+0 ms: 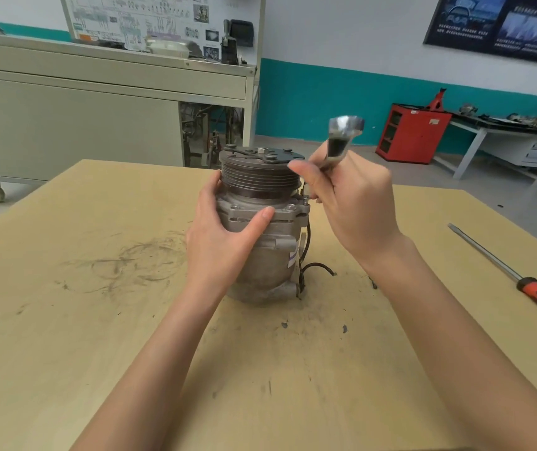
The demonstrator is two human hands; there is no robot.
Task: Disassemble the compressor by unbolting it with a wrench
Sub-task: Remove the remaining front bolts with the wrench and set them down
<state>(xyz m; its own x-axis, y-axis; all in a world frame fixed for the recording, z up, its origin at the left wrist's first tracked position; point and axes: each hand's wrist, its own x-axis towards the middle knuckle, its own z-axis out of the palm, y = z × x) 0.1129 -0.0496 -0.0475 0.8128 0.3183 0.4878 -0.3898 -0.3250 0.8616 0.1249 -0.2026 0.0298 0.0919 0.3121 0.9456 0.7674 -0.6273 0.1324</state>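
Scuffed and stained with dark grease rings, a tan wooden tabletop (82, 320) fills the foreground of a workshop with a teal-banded wall behind. On it the compressor (262, 222) stands upright on its end, grooved pulley and clutch plate uppermost, black wires trailing from its right side down to the wood.

The left hand (225, 237) is wrapped around the compressor's left flank. Its thumb lies across the front of the housing, tip pressed on the flange just beneath the pulley, while the fingers curl round the far side and reach up beside the pulley's lower grooves. It is a wide, partly open clasp, steadying the body rather than pinching it.

The right hand (353, 206) is curled closed around a wrench (342, 138), holding it near upright just to the right of the pulley. The shiny head sticks out above the knuckles, motion-blurred, so whether it is an open or a ring end is hard to say. The index finger is extended toward the pulley's rim and looks to be touching or nearly touching it. Below that hand's fingers sits a bolt (290, 207) on the flange ear, with nothing on it.

Well off to the right of the wrench hand, a screwdriver (517, 281) with a red and black handle lies flat on the table.
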